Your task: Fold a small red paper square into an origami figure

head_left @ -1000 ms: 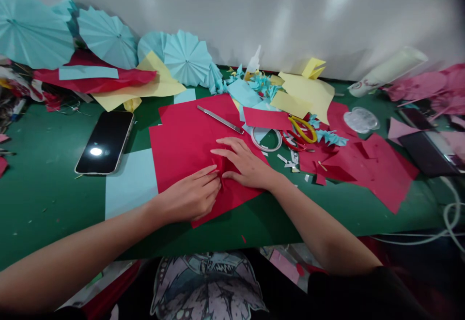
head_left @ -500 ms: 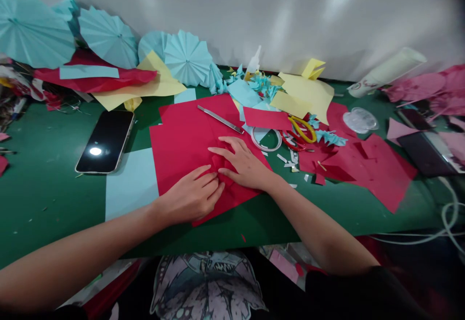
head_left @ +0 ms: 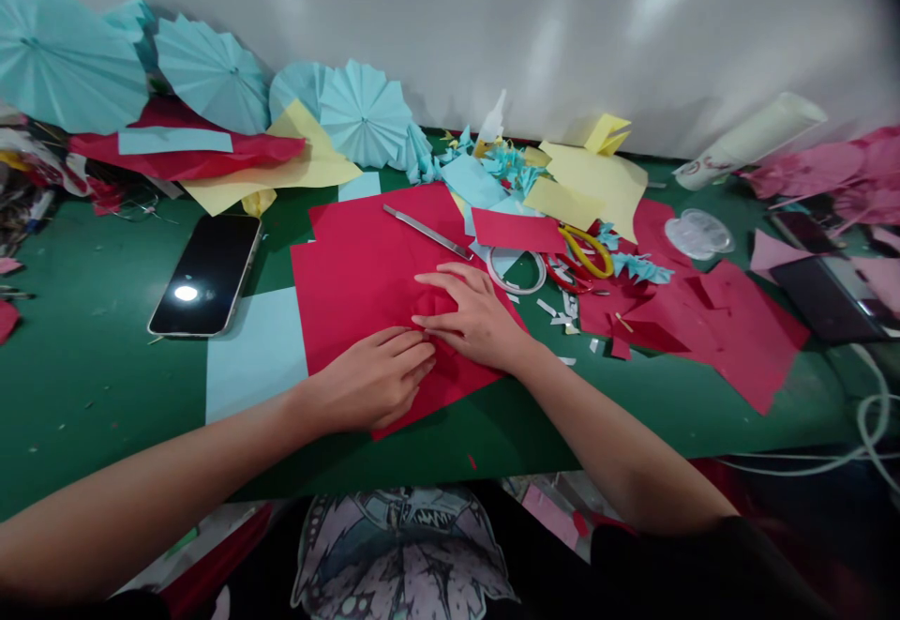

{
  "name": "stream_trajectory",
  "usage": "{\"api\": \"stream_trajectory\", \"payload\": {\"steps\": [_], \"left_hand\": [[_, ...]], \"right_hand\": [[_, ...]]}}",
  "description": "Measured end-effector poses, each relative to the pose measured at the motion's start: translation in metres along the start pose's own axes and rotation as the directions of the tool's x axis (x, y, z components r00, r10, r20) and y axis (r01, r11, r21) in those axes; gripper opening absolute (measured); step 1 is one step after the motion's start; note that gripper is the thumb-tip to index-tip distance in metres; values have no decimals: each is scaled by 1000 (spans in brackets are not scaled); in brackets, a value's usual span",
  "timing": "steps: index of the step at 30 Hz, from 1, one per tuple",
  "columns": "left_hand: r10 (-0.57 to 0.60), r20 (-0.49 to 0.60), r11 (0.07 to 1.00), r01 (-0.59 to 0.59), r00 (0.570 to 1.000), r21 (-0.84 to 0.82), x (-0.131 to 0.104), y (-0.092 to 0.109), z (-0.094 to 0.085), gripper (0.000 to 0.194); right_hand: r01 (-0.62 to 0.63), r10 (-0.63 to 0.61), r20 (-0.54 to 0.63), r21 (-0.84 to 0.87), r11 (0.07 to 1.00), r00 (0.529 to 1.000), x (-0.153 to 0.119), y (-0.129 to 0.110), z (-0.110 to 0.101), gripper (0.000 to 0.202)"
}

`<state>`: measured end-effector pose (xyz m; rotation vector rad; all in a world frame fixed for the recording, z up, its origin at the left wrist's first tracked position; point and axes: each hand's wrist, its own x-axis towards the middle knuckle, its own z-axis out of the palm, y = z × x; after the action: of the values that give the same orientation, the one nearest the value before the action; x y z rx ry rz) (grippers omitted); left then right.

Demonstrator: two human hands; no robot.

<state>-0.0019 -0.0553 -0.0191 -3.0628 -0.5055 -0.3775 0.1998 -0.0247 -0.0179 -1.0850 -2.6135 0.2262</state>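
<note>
Large red paper sheets lie on the green table. Over them, my left hand has its fingers closed on a small folded red paper piece. My right hand rests against the same piece from the right, thumb and fingers apart. The two hands meet at the fingertips, which partly hide the piece. Behind them a slim silver cutter lies diagonally on the red sheets. Just right of the sheets is a roll of white tape.
A phone and a light blue sheet lie to the left. Yellow-handled scissors, paper scraps and cut red paper are on the right. Pleated blue paper fans stand along the wall.
My left fingers have drawn closer together and moved slightly right. My right hand has shifted slightly right, its fingers a little less spread. More of the folded piece shows between them.
</note>
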Motion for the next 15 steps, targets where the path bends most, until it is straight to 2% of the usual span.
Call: {"api": "stream_trajectory", "payload": {"steps": [8,15], "left_hand": [[3,-27,998,-4,1000,-65,-4,3,0,34],[42,14,997,-41,999,-68,-4,-2,-8,31]], "right_hand": [[-111,117,68,-83,990,991,-1,-2,3,34],[-96,107,115,-97,991,988,-3,-1,0,39]]}}
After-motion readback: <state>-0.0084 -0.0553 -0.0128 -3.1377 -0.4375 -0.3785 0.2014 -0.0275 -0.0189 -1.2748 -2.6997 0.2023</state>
